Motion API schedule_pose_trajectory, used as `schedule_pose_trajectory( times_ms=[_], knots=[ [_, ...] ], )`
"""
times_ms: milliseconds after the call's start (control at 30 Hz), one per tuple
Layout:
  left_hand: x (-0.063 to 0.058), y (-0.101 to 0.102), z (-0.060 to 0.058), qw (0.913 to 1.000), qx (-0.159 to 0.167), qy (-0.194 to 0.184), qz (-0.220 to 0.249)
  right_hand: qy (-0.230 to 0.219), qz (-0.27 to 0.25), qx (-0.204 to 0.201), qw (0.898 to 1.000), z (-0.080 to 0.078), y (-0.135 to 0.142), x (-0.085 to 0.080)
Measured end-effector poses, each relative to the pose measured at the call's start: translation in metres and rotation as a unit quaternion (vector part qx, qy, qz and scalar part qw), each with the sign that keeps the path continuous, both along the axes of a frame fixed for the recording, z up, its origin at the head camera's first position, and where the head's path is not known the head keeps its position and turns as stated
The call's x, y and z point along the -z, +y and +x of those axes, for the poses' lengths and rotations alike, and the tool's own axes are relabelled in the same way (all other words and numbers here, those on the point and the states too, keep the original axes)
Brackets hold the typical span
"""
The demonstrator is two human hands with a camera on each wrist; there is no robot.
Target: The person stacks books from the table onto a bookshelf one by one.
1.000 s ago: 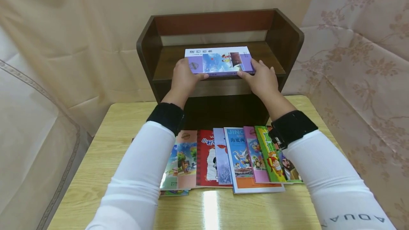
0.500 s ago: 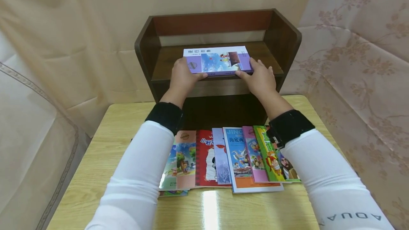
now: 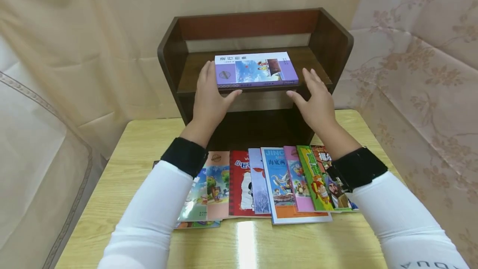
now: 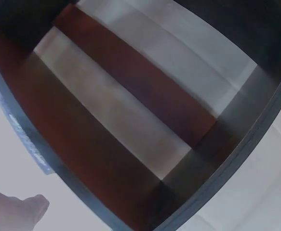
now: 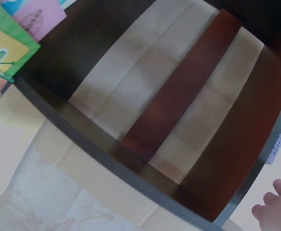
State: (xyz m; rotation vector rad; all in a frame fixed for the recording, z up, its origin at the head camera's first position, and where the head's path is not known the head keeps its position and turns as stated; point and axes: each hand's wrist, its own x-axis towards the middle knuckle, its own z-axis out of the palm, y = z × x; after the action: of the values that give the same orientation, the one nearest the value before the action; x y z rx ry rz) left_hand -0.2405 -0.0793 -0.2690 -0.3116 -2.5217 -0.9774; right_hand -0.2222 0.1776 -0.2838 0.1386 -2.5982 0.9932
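Note:
A thick white-and-purple book (image 3: 257,69) lies flat on the top board of a dark brown bookshelf (image 3: 337,49), spine toward me. My left hand (image 3: 210,96) is at the book's left end, fingers straight and thumb spread clear of the spine; whether the fingertips touch the cover edge I cannot tell. Off the right end, a small gap away, my right hand (image 3: 317,105) holds nothing, its fingers apart. Only the thumb side of the left hand (image 4: 12,209) shows in the left wrist view. In the right wrist view, fingertips of the right hand (image 5: 277,209) show beside the shelf board.
Overlapping books lie in a row on the wooden table (image 3: 123,169) before the shelf, among them a red book (image 3: 240,182), a blue-and-orange book (image 3: 280,186) and a green book (image 3: 317,182). Beige cloth (image 3: 112,53) hangs behind; patterned cloth (image 3: 422,74) hangs at the right.
Both hands held the book by its ends before. Now the fingers have spread; the right hand has moved right off the book and the left has shifted slightly left. The book stays on the board.

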Motion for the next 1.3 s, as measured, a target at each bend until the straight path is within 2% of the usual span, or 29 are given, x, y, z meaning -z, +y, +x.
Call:
schedule_pose_trajectory(
  times_ms=[133, 300, 500, 600, 733, 900, 1033, 1200, 1300],
  knots=[
    [0.011, -0.002, 0.016, 0.9982, 0.023, 0.051, -0.022, 0.035, 0.006, -0.004, 0.999, 0.016, 0.009, 0.010],
    [0.030, -0.002, 0.040, 0.9935, 0.054, 0.094, -0.036, 0.072, 0.016, -0.001, 0.997, 0.041, 0.022, 0.025],
    [0.062, 0.004, 0.067, 0.9866, 0.096, 0.119, -0.058, 0.099, 0.005, 0.052, 0.994, 0.069, 0.046, 0.049],
    [0.079, 0.007, 0.077, 0.9828, 0.110, 0.131, -0.069, 0.094, -0.008, 0.080, 0.992, 0.082, 0.058, 0.064],
    [0.098, 0.012, 0.088, 0.9808, 0.119, 0.129, -0.083, 0.058, -0.024, 0.115, 0.991, 0.095, 0.074, 0.084],
    [0.118, 0.018, 0.100, 0.9852, 0.123, 0.078, -0.090, -0.008, -0.029, 0.164, 0.986, 0.106, 0.093, 0.108],
    [0.129, 0.022, 0.105, 0.9868, 0.123, 0.037, -0.098, -0.066, -0.037, 0.204, 0.976, 0.111, 0.107, 0.125],
    [0.142, 0.027, 0.110, 0.9853, 0.122, 0.018, -0.118, -0.124, -0.031, 0.245, 0.961, 0.113, 0.125, 0.150],
    [0.147, 0.030, 0.114, 0.9843, 0.123, 0.010, -0.126, -0.167, -0.021, 0.256, 0.952, 0.114, 0.136, 0.162]
  ],
)
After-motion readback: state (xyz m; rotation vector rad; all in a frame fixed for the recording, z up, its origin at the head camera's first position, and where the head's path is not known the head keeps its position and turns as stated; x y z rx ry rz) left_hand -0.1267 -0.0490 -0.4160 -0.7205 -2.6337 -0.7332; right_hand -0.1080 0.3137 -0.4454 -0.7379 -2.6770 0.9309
